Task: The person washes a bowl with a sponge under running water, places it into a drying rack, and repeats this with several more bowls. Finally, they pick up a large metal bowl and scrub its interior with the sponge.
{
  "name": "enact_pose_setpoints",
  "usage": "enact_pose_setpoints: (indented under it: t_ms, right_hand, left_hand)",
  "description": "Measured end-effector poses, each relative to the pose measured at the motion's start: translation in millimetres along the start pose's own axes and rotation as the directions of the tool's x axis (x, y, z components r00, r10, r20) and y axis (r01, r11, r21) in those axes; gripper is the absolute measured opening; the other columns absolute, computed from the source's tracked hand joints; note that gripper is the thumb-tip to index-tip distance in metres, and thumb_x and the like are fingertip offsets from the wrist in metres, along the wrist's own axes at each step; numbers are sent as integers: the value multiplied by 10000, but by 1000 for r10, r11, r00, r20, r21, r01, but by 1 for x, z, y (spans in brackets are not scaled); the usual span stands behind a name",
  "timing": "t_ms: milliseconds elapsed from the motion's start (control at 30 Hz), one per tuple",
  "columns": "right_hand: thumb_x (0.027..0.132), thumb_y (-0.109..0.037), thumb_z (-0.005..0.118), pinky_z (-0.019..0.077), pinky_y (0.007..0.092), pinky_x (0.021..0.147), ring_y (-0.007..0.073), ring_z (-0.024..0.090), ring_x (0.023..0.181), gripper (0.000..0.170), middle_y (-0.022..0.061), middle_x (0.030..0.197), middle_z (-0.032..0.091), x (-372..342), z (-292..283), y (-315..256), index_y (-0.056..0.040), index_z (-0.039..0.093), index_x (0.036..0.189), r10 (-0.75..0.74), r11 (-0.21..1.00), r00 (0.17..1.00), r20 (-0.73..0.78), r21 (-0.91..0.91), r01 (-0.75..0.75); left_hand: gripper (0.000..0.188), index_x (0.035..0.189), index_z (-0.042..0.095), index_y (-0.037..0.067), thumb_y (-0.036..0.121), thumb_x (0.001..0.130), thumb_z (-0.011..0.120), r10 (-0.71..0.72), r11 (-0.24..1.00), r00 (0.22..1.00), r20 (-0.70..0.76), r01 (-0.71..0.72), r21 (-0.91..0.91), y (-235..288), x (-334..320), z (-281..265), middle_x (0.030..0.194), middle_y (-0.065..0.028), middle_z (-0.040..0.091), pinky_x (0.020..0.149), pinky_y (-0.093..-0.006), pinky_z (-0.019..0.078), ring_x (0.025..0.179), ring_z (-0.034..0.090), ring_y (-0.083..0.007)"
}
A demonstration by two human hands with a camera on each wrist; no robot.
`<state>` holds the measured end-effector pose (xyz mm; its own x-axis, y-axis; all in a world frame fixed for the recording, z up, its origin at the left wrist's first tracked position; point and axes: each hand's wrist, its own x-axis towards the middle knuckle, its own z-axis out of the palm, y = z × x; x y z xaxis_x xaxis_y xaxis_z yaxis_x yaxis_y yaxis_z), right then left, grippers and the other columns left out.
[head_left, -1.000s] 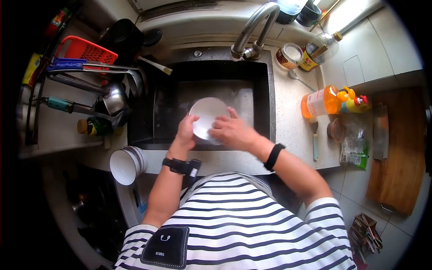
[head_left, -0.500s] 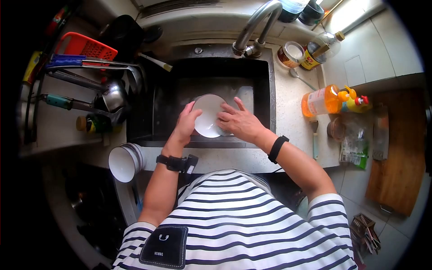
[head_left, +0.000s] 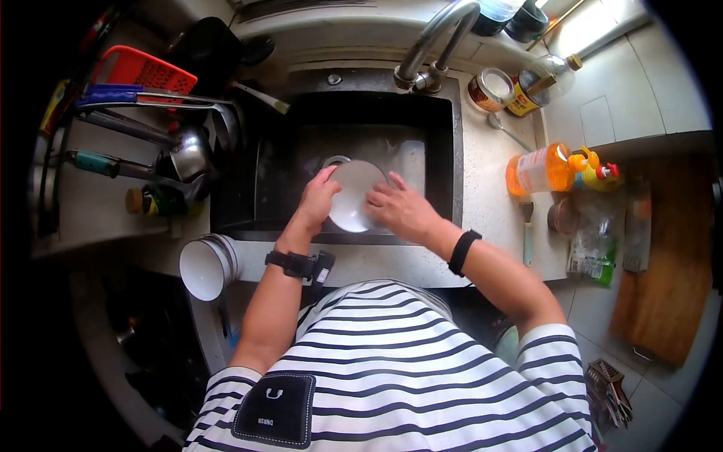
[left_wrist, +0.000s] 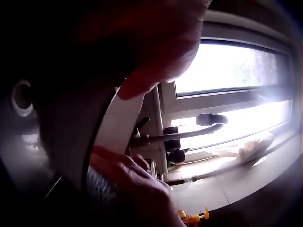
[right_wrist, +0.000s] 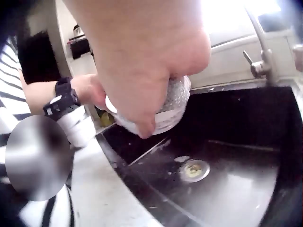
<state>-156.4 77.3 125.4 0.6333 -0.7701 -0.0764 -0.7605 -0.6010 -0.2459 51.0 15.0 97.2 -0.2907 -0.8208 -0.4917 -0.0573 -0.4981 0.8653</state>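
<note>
A white bowl (head_left: 348, 202) is held tilted over the sink, its inside facing up in the head view. My left hand (head_left: 317, 202) grips its left rim, with the thumb lying over the edge. At the opposite rim, my right hand (head_left: 407, 214) has its fingers over the inside of the bowl. A silvery mesh scouring pad (right_wrist: 179, 97) shows under the right hand in the right wrist view, against the bowl's outer side. From the left wrist, the same pad (left_wrist: 100, 185) appears just below the rim, beside the right fingers.
The dark sink (head_left: 294, 147) has a drain (right_wrist: 195, 171) in its floor and a faucet (head_left: 440, 45) behind. Stacked white bowls (head_left: 203, 270) stand at the counter's front left. Ladles (head_left: 192, 160) lie left; an orange soap bottle (head_left: 538, 170) lies right.
The right fingers have moved along the bowl's right side, and the bowl has shifted and turned slightly. My left hand keeps its hold on the left rim. The drain now shows behind the bowl.
</note>
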Motion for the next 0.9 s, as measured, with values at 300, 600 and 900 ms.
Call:
enact_pose_setpoints:
  t_ms: [300, 600, 900]
  right_hand:
    - [851, -179, 611, 340, 510, 1064, 244, 514, 1203, 408, 61, 1174, 592, 5, 14, -34, -152, 563, 1255, 105, 985, 974, -199, 156, -75]
    - [800, -46, 597, 525, 394, 806, 303, 621, 1029, 305, 103, 1093, 618, -25, -19, 36, -140, 666, 1082, 430, 897, 882, -190, 203, -393]
    - [791, -235, 755, 518, 322, 835, 233, 665, 894, 409, 127, 993, 702, -4, 8, 29, -25, 653, 1127, 787, 199, 610, 94, 897, -394]
  left_hand:
    - [450, 1278, 542, 12, 112, 842, 496, 102, 993, 989, -103, -108, -57, 6, -1, 4, 1134, -95, 623, 909, -301, 444, 1030, 560, -190]
    - [550, 1384, 487, 91, 211, 847, 490, -118, 988, 992, -51, 123, 92, 10, -10, -7, 1163, -119, 608, 632, -328, 526, 998, 600, -216]
    - [547, 1387, 479, 106, 218, 851, 479, -180, 982, 984, 5, 180, 59, 24, -15, 2, 1202, -120, 591, 602, -351, 563, 1018, 611, -245]
